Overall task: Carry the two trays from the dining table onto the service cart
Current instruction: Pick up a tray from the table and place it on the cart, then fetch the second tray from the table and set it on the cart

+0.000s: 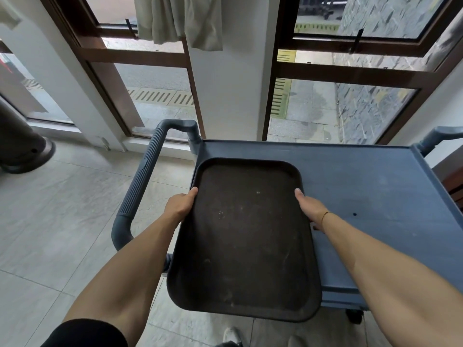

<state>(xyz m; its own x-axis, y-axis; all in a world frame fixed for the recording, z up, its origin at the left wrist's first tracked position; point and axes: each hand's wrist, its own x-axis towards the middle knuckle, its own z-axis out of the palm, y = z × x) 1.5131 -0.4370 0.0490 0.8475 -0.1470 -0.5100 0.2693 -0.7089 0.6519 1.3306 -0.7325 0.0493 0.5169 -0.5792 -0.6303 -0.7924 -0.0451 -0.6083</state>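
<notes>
A dark brown rectangular tray (246,236) with a raised rim is held over the left part of the grey-blue service cart (370,186). Its far end lies above the cart's top and its near end juts out past the cart's front edge, towards me. My left hand (181,205) grips the tray's left rim and my right hand (310,207) grips its right rim. The tray carries nothing. I cannot tell whether its far end touches the cart top. A second tray and the dining table are out of view.
The cart's ribbed grey push handle (140,186) curves out at its left; another handle (441,136) shows at the far right. Brown-framed windows (155,78) and a white pillar stand behind the cart. A dark round base (27,151) sits on the tiled floor at left.
</notes>
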